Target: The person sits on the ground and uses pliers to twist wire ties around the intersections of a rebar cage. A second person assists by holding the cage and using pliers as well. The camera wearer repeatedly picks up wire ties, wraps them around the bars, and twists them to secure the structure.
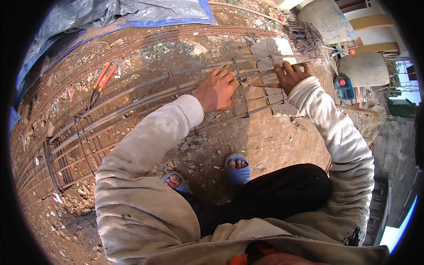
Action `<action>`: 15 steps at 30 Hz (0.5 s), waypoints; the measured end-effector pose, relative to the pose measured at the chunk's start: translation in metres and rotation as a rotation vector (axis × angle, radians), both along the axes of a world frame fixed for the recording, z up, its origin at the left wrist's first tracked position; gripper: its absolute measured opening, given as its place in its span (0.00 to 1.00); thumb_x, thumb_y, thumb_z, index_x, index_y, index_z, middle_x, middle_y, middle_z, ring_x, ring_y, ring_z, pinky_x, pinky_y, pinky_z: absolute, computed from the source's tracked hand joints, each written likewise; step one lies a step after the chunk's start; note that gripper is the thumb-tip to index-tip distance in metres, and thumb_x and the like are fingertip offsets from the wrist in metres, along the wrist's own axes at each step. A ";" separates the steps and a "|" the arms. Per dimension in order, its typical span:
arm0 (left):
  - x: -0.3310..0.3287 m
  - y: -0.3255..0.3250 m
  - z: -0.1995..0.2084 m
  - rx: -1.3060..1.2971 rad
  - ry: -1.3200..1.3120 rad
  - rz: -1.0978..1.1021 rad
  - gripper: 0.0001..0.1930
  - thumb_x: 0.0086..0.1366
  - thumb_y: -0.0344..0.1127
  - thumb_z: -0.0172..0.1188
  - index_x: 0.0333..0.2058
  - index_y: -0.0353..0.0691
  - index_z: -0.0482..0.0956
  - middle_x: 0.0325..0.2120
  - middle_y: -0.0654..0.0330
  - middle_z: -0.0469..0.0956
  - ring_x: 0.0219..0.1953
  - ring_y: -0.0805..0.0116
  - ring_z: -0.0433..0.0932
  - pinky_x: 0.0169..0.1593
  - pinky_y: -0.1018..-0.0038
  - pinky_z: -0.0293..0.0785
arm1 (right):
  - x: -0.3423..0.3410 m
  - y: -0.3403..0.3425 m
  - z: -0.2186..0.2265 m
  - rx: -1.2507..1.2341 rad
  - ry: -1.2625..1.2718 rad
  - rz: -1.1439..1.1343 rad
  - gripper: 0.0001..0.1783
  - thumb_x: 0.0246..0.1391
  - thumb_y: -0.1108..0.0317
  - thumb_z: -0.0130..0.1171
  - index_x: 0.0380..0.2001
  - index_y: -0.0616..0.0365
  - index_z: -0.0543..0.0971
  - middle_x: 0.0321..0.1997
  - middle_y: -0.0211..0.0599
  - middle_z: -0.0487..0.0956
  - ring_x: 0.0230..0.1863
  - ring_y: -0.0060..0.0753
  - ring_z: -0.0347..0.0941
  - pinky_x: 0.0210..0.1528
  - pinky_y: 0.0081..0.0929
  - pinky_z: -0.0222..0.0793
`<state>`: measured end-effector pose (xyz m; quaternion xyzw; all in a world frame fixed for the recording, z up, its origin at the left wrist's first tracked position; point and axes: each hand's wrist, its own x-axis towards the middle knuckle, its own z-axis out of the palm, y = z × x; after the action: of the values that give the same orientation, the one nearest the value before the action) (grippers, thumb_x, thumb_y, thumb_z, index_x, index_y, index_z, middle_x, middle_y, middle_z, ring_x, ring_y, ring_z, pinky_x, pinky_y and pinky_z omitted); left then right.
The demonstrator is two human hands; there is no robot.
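Observation:
A long rebar cage (145,106) of lengthwise bars and square stirrups stretches across the ground before me. My left hand (216,90) is closed over its bars, beside an upright stirrup (241,88). Farther right, my right hand (291,77) is closed at the cage's upper bars. From it a slim metal tool with an orange patch on its handle, seemingly pincers (265,85), points toward the left hand. The right palm and most of the tool's handle are hidden. Several stirrups (55,163) are bunched near the cage's left end.
Bolt cutters (102,79) with orange handles lie on the soil beyond the cage. Long loose bars (176,33) run behind, near a grey-blue tarp (163,13). A pale block (274,47) sits by the cage; at right are a blue jug (343,87) and a bundle of bent rods (304,37).

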<state>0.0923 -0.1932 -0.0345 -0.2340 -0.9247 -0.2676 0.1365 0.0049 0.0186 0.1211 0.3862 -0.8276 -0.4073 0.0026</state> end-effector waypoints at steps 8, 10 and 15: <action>0.029 0.026 0.025 -0.143 -0.317 0.058 0.62 0.37 0.57 0.74 0.63 0.23 0.53 0.52 0.43 0.64 0.55 0.48 0.65 0.59 0.58 0.61 | -0.080 -0.015 0.010 0.057 -0.109 0.418 0.30 0.50 0.48 0.59 0.52 0.52 0.71 0.48 0.42 0.73 0.48 0.44 0.75 0.52 0.38 0.66; 0.029 0.029 0.019 -0.107 -0.311 0.060 0.59 0.38 0.54 0.74 0.62 0.23 0.54 0.51 0.44 0.64 0.55 0.49 0.64 0.60 0.58 0.61 | -0.084 -0.018 0.003 0.093 -0.119 0.361 0.36 0.48 0.45 0.60 0.57 0.53 0.69 0.55 0.46 0.70 0.52 0.48 0.73 0.57 0.41 0.65; 0.032 0.027 0.004 -0.041 -0.274 0.068 0.57 0.38 0.48 0.75 0.62 0.24 0.55 0.52 0.45 0.63 0.56 0.49 0.63 0.61 0.59 0.59 | -0.054 0.006 -0.007 -0.087 -0.032 0.369 0.39 0.42 0.48 0.65 0.56 0.55 0.70 0.52 0.44 0.72 0.53 0.47 0.73 0.55 0.42 0.67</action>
<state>0.1242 -0.1664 -0.0303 -0.1665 -0.9474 -0.2731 0.0132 -0.0494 0.0246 0.1141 0.5373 -0.7595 -0.3576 0.0808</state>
